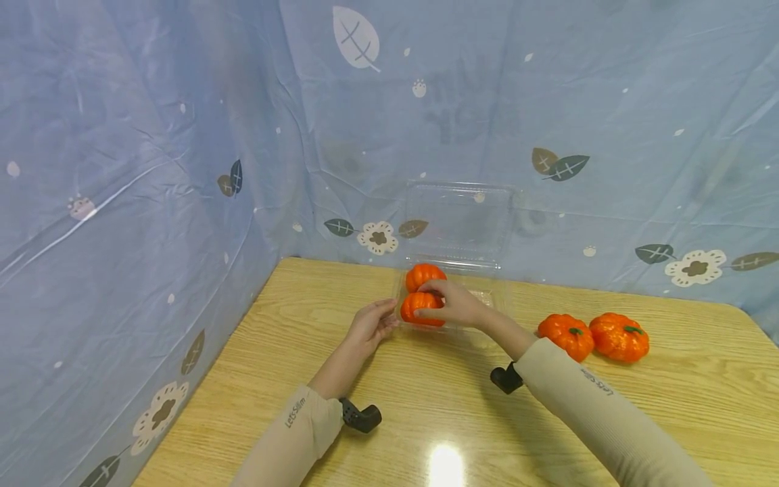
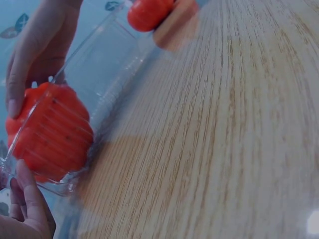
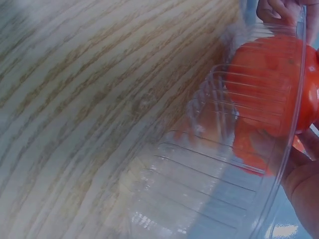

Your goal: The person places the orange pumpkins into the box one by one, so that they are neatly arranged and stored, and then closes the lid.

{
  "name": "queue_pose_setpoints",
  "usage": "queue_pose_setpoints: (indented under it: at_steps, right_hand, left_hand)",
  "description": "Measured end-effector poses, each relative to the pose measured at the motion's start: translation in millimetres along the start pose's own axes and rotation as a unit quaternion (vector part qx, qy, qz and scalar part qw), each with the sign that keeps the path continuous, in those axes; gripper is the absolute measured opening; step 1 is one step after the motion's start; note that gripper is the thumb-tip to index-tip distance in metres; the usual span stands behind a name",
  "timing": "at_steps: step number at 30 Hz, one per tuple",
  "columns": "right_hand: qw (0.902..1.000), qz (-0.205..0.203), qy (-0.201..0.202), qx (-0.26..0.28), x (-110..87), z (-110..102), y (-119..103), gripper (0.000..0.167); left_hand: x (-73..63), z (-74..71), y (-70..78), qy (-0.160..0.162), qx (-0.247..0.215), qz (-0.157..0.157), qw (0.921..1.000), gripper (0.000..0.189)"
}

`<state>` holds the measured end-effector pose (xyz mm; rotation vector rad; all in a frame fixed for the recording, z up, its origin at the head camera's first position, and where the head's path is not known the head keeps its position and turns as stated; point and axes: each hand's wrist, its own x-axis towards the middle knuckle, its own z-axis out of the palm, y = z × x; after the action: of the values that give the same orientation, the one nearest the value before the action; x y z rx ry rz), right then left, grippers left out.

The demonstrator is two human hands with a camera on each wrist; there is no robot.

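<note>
A clear plastic clamshell box (image 1: 502,304) stands at the table's back with its lid (image 1: 459,220) raised. Two orange toy pumpkins are in its left part, a rear pumpkin (image 1: 424,276) and a front pumpkin (image 1: 414,308). My right hand (image 1: 453,304) reaches in from the right and grips the front pumpkin, thumb in front and fingers over the top. In the left wrist view this pumpkin (image 2: 55,134) shows through the ribbed wall. My left hand (image 1: 371,325) holds the box's left front corner, its fingertips at the rim; part of that grasp is hidden.
Two more orange pumpkins with green stems, one (image 1: 566,335) partly behind the right forearm and another (image 1: 619,337) beside it, sit on the wooden table (image 1: 426,392) to the right. A blue patterned cloth (image 1: 462,122) hangs along the back and left.
</note>
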<state>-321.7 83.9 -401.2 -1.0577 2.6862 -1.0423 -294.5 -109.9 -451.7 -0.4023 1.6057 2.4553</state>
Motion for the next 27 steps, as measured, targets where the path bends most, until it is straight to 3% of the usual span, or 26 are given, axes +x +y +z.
queue_pose_setpoints:
  at_steps: [10,19,27]
  right_hand:
    - [0.9997,0.0,-0.01,-0.022,-3.7,1,-1,0.043]
    - [0.9999,0.004,-0.011,0.008,-9.0,-2,-4,0.043]
    - [0.9997,-0.015,0.011,-0.016,-11.8,-4,2,0.045]
  left_hand:
    - [-0.9,0.6,-0.8,-0.005,0.0,0.004,1.0,0.03]
    - [-3.1,0.5,0.5,-0.007,0.01,0.003,0.9999,0.033]
    - [-2.4,1.2,-0.6,-0.005,0.006,0.0,1.0,0.035]
